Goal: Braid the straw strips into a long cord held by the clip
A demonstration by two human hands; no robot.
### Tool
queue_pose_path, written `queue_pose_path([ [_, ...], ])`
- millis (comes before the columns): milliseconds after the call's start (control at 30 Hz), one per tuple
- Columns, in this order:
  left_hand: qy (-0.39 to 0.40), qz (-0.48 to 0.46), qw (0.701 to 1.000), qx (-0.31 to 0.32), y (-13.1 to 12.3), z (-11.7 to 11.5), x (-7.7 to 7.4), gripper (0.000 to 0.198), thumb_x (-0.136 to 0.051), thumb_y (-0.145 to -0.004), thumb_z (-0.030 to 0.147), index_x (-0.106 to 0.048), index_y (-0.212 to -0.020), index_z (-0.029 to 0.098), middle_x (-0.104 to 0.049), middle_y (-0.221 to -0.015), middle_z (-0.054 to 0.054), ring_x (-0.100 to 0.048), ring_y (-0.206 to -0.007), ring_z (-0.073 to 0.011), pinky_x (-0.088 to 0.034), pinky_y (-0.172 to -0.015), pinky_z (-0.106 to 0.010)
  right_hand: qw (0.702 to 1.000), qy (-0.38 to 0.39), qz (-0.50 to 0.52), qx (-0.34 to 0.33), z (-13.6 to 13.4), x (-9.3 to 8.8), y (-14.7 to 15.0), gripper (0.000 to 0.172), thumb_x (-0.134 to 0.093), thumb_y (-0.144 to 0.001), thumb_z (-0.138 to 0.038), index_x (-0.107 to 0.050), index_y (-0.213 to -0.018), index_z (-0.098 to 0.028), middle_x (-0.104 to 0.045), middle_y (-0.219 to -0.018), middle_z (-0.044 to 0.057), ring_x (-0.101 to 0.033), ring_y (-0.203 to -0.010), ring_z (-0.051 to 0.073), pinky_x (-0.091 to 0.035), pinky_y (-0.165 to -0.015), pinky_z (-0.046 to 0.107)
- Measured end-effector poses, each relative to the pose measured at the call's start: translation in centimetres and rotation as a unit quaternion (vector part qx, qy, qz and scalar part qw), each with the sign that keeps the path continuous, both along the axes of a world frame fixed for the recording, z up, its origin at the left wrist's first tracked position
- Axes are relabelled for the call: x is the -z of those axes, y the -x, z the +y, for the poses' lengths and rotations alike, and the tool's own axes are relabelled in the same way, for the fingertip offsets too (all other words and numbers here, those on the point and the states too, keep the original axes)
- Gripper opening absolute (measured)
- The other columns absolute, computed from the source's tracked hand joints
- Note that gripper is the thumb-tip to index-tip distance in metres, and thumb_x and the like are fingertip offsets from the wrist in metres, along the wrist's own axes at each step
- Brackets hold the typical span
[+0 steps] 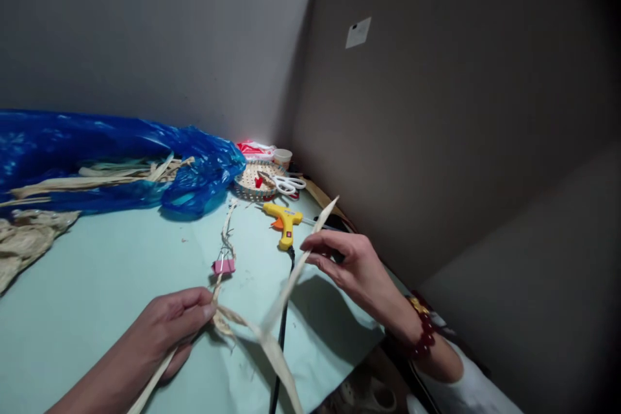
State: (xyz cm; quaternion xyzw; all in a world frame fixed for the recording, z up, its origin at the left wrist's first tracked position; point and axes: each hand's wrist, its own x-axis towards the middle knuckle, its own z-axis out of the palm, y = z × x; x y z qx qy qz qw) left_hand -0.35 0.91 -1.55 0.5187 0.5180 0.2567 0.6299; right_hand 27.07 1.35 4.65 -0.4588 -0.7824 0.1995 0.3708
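My left hand (177, 323) pinches a pale plant-fibre braid (217, 286) where its loose strands part. Beyond the fingers, a pink binder clip (224, 266) grips the braid, whose twisted end (226, 229) runs away from me over the table. One strand trails under my left palm toward me. Between thumb and fingers, my right hand (354, 268) holds a long flat fibre strip (295, 275), its tip pointing up and away. Its lower part is blurred. Another wide strand (276, 356) hangs toward the table's front edge.
A yellow glue gun (285, 223) lies past my hands, its black cord (284, 330) running toward me. White-handled scissors (288, 184) rest on a woven basket (245, 189). A blue plastic bag (204, 171) with fibre strips lies at back left. Walls border the table behind and right.
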Motion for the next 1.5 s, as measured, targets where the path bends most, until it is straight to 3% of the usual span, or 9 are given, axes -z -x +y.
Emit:
queue_pose_path([
  [100,0.02,-0.024,0.999,-0.014,-0.3,-0.3,-1.2,0.039,-0.063,-0.076,0.054,-0.057,-0.07,0.016,-0.032,-0.048,0.011,-0.017,-0.035,-0.0012,-0.005,-0.039,-0.02,0.97,-0.136,-0.185,0.075,-1.2,0.2,0.1,0.02,-0.058,-0.091,-0.025,-0.067,-0.075,-0.017,-0.059,-0.073,0.004,-0.05,-0.07,0.017,-0.039,-0.065,0.03],
  [200,0.017,-0.022,0.999,-0.026,-0.4,-0.5,-1.6,0.036,-0.063,-0.076,0.051,-0.056,-0.072,0.016,-0.034,-0.049,0.011,-0.019,-0.036,-0.0017,-0.007,-0.04,-0.02,0.949,-0.194,-0.231,0.09,-2.1,0.6,0.5,0.022,-0.053,-0.091,-0.02,-0.064,-0.072,-0.016,-0.06,-0.096,0.01,-0.05,-0.088,0.022,-0.04,-0.076,0.037],
  [300,0.011,-0.013,1.0,-0.023,-0.4,-0.6,-1.5,0.033,-0.061,-0.079,0.049,-0.056,-0.073,0.016,-0.033,-0.048,0.011,-0.019,-0.038,-0.0033,-0.009,-0.041,-0.02,0.982,-0.092,-0.165,0.008,-2.8,0.9,1.5,0.015,-0.044,-0.094,-0.012,-0.058,-0.091,-0.017,-0.057,-0.113,0.011,-0.053,-0.094,0.018,-0.043,-0.081,0.032],
  [400,0.014,-0.017,1.0,-0.016,-0.4,-0.8,-1.4,0.032,-0.058,-0.082,0.048,-0.055,-0.074,0.017,-0.033,-0.05,0.011,-0.021,-0.042,-0.0053,-0.012,-0.042,-0.021,0.99,0.075,-0.099,-0.068,-3.2,1.1,3.1,0.021,-0.043,-0.093,-0.008,-0.051,-0.107,-0.021,-0.061,-0.094,0.002,-0.056,-0.077,0.012,-0.044,-0.07,0.023],
  [467,0.016,-0.02,1.0,-0.014,-0.5,-0.9,-1.4,0.03,-0.057,-0.083,0.046,-0.055,-0.075,0.017,-0.032,-0.053,0.01,-0.021,-0.045,-0.0062,-0.013,-0.044,-0.022,0.985,0.116,-0.091,-0.084,-3.4,1.1,4.3,0.022,-0.045,-0.092,-0.009,-0.052,-0.107,-0.023,-0.061,-0.088,-0.001,-0.056,-0.074,0.011,-0.044,-0.068,0.022],
  [600,0.029,-0.017,0.999,-0.019,-0.6,-0.9,-1.4,0.026,-0.059,-0.08,0.043,-0.054,-0.075,0.018,-0.038,-0.057,0.008,-0.022,-0.047,-0.0071,-0.016,-0.045,-0.022,0.987,0.079,-0.122,-0.074,-3.3,1.7,6.1,0.015,-0.044,-0.095,-0.02,-0.058,-0.087,-0.021,-0.058,-0.074,-0.001,-0.051,-0.062,0.012,-0.038,-0.057,0.024],
  [767,0.067,-0.029,0.996,-0.047,-0.5,-1.0,-1.5,0.021,-0.065,-0.074,0.038,-0.055,-0.074,0.019,-0.044,-0.062,0.006,-0.029,-0.052,-0.0087,-0.023,-0.047,-0.02,0.986,0.062,-0.152,-0.035,-3.1,2.5,6.4,0.024,-0.043,-0.093,-0.022,-0.043,-0.069,-0.021,-0.048,-0.057,-0.003,-0.038,-0.046,0.01,-0.03,-0.046,0.025],
  [1133,0.081,-0.013,0.996,-0.046,-0.1,-1.1,-1.2,0.016,-0.062,-0.078,0.037,-0.06,-0.083,0.022,-0.04,-0.06,0.007,-0.027,-0.05,-0.0086,-0.022,-0.047,-0.021,0.972,-0.009,-0.226,-0.057,-4.3,2.5,6.5,0.013,-0.041,-0.084,-0.014,-0.037,-0.076,-0.023,-0.049,-0.052,-0.001,-0.032,-0.037,0.012,-0.019,-0.038,0.029],
  [1500,0.076,-0.022,0.996,-0.038,-0.1,-1.0,-0.9,0.016,-0.062,-0.077,0.032,-0.061,-0.089,0.022,-0.044,-0.064,0.006,-0.027,-0.051,-0.0086,-0.022,-0.047,-0.021,0.964,0.0,-0.257,-0.063,-3.4,2.2,8.5,0.022,-0.047,-0.071,-0.003,-0.047,-0.081,-0.023,-0.063,-0.071,0.003,-0.046,-0.047,0.013,-0.026,-0.041,0.025],
])
